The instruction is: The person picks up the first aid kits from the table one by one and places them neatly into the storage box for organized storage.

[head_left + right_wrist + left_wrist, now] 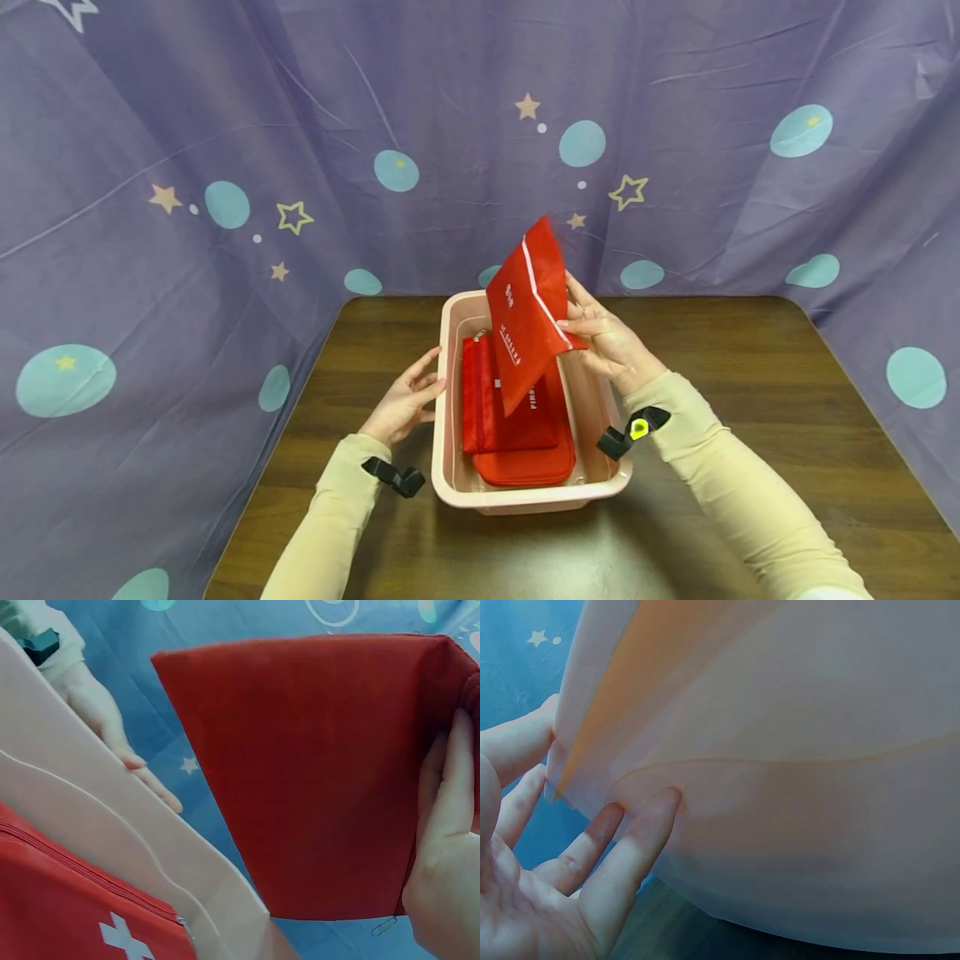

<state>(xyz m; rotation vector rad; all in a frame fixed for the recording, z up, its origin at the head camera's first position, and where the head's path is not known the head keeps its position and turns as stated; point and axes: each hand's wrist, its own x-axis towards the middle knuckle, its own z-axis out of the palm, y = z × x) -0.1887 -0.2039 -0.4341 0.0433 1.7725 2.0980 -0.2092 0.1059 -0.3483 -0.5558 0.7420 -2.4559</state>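
A red fabric pouch (525,308) with white lettering and a white strip is held up, tilted, over the pink plastic basin (447,417). My right hand (607,337) pinches it by its right edge, thumb on the near side; the right wrist view shows the pouch's plain back (322,780) and a small zip pull (384,926). Against the basin's left outer wall, my left hand (403,404) touches with spread, fairly straight fingers (641,847). Inside the basin lies a red zipped first-aid pouch (517,429) with a white cross (126,939), partly hidden by the raised one.
Beneath that pouch is another red case (525,471) with rounded corners. The basin stands on a brown wooden table (720,383). Behind and beside the table hangs a purple curtain (465,75) printed with stars and blue ovals.
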